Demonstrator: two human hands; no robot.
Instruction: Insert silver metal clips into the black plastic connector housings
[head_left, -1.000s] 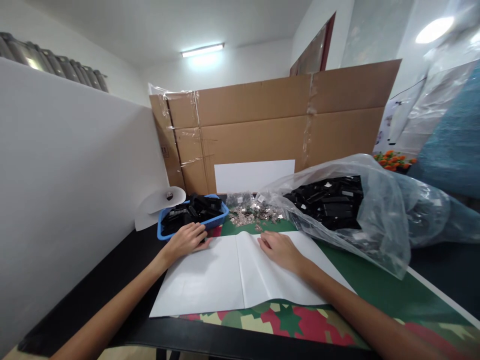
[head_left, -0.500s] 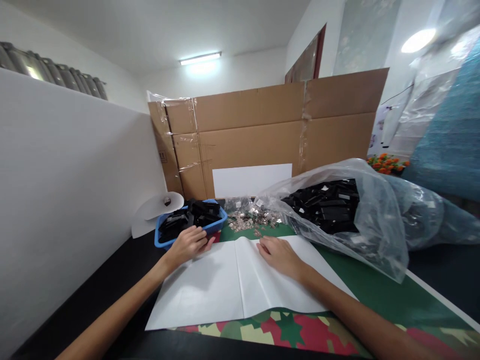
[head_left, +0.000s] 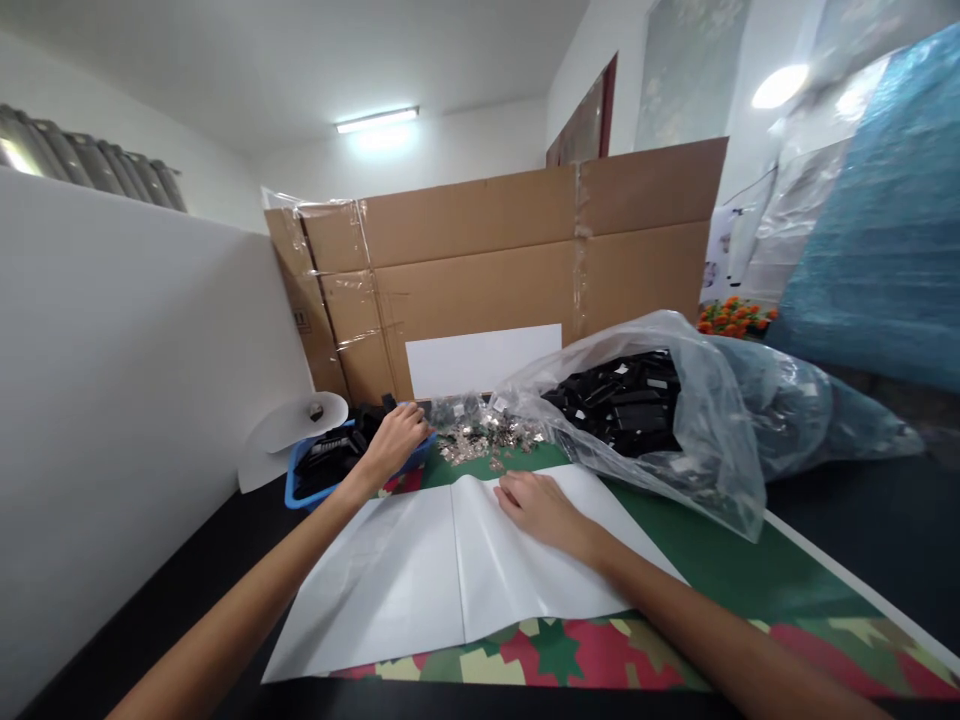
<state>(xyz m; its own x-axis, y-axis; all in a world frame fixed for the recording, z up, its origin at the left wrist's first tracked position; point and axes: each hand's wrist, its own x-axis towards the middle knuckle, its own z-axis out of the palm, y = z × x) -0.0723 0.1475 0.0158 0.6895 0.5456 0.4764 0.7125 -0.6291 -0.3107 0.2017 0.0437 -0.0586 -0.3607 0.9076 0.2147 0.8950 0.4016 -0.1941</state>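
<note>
My left hand point(head_left: 399, 437) is over the right part of a blue basket point(head_left: 300, 494) of black parts point(head_left: 327, 458). Its fingers are curled down, and whether they grip a part is hidden. My right hand point(head_left: 538, 505) rests on the right half of a white folded sheet point(head_left: 405, 580), near its top edge, with fingers curled in and nothing visible in them. The sheet has a raised fold down the middle and lies on a green and camouflage-patterned mat point(head_left: 712, 540). Small shiny metal pieces point(head_left: 484, 442) are heaped just beyond the sheet.
A large clear plastic bag point(head_left: 720, 430) full of black parts point(head_left: 630, 405) lies at the right. A cardboard panel point(head_left: 472, 250) stands across the back, with a white card point(head_left: 484, 362) against it. Orange flowers point(head_left: 735, 318) are behind the bag.
My left hand has moved off the sheet, up and forward to the basket. My right hand stays on the sheet. The whole view has shifted slightly to the right.
</note>
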